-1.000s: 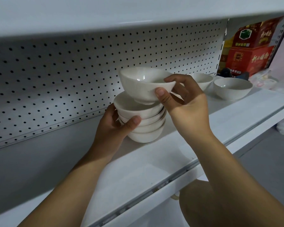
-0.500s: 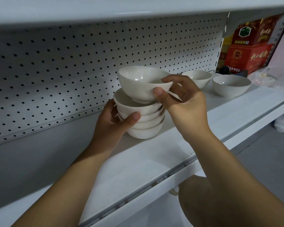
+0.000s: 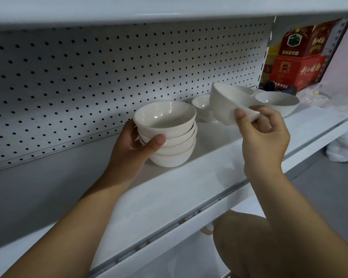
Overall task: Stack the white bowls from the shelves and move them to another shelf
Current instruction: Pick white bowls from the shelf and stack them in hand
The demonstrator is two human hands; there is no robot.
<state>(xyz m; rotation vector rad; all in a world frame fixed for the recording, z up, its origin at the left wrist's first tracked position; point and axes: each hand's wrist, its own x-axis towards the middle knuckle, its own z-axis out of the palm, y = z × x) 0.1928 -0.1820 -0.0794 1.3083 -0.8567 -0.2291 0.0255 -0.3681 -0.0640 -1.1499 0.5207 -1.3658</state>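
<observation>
**Spotter:** Your left hand [image 3: 133, 149] is wrapped round the stack of white bowls [image 3: 167, 137], thumb across the front and fingers behind. The stack sits on the shelf [image 3: 189, 197], close to the pegboard back [image 3: 88, 87].

**Checker:** Your right hand [image 3: 265, 137] pinches a single bowl [image 3: 227, 105] at its rim, thumb on one face and curled fingers on the other. The bowl hangs tilted in the air, to the right of the stack and apart from it.

**Spotter:** I'd say you are mid-stacking. One more bowl is due to go on the pile, and the move to another shelf is not yet begun.

**Checker:** Two loose bowls sit on the shelf too: a rear bowl [image 3: 202, 107], partly hidden by the one you hold, and a far bowl [image 3: 279, 103] near the red boxes [image 3: 297, 65].

**Spotter:** Next, level the single bowl, centre it over the top rim and lower it foot first.

**Checker:** A rim pinch is probably a thin hold on glazed ware. Brace the stack with your left hand so it does not shift as the bowl seats.
</observation>
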